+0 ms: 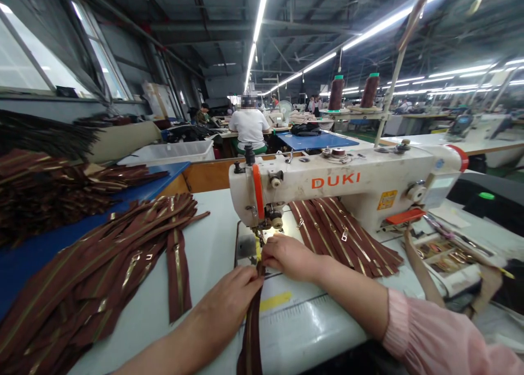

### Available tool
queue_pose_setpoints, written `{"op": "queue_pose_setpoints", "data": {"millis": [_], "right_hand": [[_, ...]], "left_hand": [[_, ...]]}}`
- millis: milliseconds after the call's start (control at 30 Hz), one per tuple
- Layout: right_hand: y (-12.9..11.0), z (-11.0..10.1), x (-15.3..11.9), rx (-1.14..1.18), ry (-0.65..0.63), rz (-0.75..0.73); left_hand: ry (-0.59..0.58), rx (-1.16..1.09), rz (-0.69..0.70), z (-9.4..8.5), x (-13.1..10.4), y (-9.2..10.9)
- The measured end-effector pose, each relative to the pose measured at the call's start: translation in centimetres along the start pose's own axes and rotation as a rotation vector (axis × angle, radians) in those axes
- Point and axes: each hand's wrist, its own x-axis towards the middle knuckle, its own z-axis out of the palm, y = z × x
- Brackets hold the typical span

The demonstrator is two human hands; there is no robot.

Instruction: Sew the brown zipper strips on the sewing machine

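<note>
Head view. Pinching brown zipper strip (pixel 251 337) at lower centre of frame, with left hand (pixel 227 296) closed on it and right hand (pixel 290 257) closed on its upper part, near the needle end (pixel 259 234) of DUKI sewing machine (pixel 292 176). Could prick a finger, from working so close; could skew the strip, from uneven pull. Surface: pale worktable (pixel 305 331), zipper pile (pixel 98 266) at left, fanned zippers (pixel 333 230) right of centre. Room: tube lights (pixel 258 20) at top, white-shirted person (pixel 248 125) upper centre.
</note>
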Motion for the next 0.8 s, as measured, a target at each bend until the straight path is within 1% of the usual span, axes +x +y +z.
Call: {"op": "queue_pose_setpoints", "data": {"millis": [167, 233, 300, 467, 633, 733, 800], "right_hand": [[0.2, 0.7, -0.3, 0.029, 0.039, 0.003], [0.1, 0.7, -0.4, 0.021, 0.044, 0.021], [-0.1, 0.7, -0.4, 0.005, 0.056, 0.05], [-0.4, 0.9, -0.5, -0.022, 0.072, 0.076], [-0.5, 1.3, -0.4, -0.028, 0.091, 0.09], [-0.7, 1.3, -0.2, -0.024, 0.103, 0.132], [-0.7, 1.3, -0.2, 0.002, 0.118, 0.161]], "left_hand": [[0.067, 0.085, 0.081, 0.4, -0.4, -0.5], [0.095, 0.129, 0.118, 0.5, -0.5, -0.9], [0.099, 0.173, 0.173, 0.6, -0.6, -1.1], [0.067, 0.245, 0.278, 0.2, -0.5, -1.4], [0.014, 0.231, 0.291, -0.7, 0.0, -1.3], [-0.019, 0.24, 0.295, -0.7, 0.1, -1.2], [-0.01, 0.26, 0.305, -0.5, 0.1, -1.2]]}}
